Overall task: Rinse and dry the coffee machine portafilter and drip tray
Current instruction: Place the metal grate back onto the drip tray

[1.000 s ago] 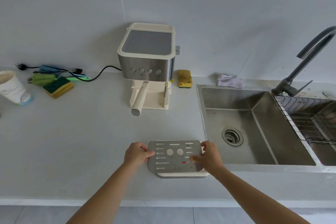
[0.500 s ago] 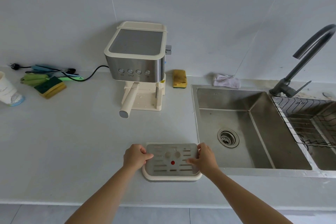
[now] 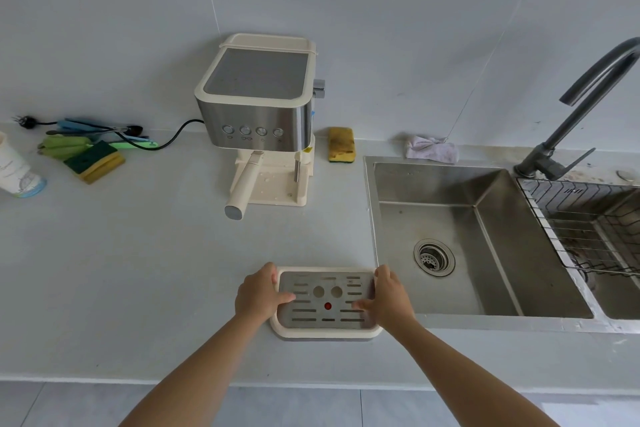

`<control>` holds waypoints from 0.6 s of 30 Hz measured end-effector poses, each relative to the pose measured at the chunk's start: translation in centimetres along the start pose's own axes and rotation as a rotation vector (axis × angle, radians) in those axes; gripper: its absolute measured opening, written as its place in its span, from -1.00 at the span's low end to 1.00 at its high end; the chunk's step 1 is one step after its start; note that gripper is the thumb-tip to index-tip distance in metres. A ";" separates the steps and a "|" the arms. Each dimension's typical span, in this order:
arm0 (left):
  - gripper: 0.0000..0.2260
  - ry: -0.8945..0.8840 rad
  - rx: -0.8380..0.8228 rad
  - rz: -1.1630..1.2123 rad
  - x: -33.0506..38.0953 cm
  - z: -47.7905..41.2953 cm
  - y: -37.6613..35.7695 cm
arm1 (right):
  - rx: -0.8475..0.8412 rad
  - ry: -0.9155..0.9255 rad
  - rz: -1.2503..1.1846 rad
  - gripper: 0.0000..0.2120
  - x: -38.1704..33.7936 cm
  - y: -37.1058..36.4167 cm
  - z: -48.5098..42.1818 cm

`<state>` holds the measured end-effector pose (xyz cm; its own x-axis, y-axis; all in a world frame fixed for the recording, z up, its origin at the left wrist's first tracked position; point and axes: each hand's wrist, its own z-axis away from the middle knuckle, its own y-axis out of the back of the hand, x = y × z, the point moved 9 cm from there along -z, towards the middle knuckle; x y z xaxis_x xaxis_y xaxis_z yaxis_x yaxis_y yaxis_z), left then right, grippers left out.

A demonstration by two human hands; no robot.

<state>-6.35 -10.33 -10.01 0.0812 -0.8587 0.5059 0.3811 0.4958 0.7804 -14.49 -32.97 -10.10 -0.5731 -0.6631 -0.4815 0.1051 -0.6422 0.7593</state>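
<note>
While the drip tray [image 3: 327, 303] sits flat on the grey counter [image 3: 138, 270] just left of the sink [image 3: 485, 236], I have it by both short ends. My left hand [image 3: 258, 295] curls over the left edge, thumb lying on the metal grate; my right hand [image 3: 388, 298] clasps the right edge, fingers spread onto the slots. A red dot shows mid-grate. Farther back the coffee machine [image 3: 258, 104] stands against the wall, its portafilter [image 3: 244, 189] locked in, handle angling toward me. A yellow sponge [image 3: 341, 144] lies just right of it, a crumpled cloth [image 3: 431, 149] behind the sink. The faucet [image 3: 585, 107] arches at far right.
</note>
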 end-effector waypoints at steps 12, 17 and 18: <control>-0.41 -0.041 -0.081 0.168 -1.7 1.7 -1.5 | -0.062 0.151 0.002 -0.29 0.3 -0.8 1.3; -0.24 -0.213 -0.136 0.174 -1.2 3.3 -2.4 | -0.087 0.326 0.111 -0.02 0.4 -1.9 2.6; -0.20 -0.238 -0.128 0.148 -1.2 3.5 -2.5 | -0.087 0.347 0.143 0.04 0.5 -2.1 2.8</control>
<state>-10.58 -10.10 -11.32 -0.0679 -0.7163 0.6944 0.4958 0.5798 0.6466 -17.25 -30.86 -10.70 -0.2404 -0.8295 -0.5041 0.2413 -0.5541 0.7967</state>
